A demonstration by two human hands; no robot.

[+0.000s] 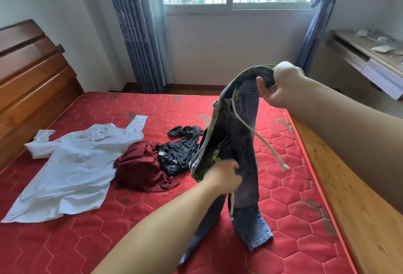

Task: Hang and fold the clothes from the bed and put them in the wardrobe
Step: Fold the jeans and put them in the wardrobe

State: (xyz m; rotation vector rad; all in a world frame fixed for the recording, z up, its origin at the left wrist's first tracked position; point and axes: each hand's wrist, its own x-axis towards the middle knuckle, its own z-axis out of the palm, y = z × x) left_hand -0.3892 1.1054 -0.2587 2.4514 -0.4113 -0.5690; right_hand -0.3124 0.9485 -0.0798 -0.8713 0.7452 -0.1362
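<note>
Jeans (244, 147) lifted off bed (87, 241), hems trailing | right hand (281, 87) fisted on waistband, left hand (226, 176) pinching lower edge | step: likely straightening for folding | next: align legs

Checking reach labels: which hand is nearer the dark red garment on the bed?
Left. The left hand grips the jeans low down, just right of the dark red garment. The right hand holds the jeans' waistband up high, much farther off.
</note>
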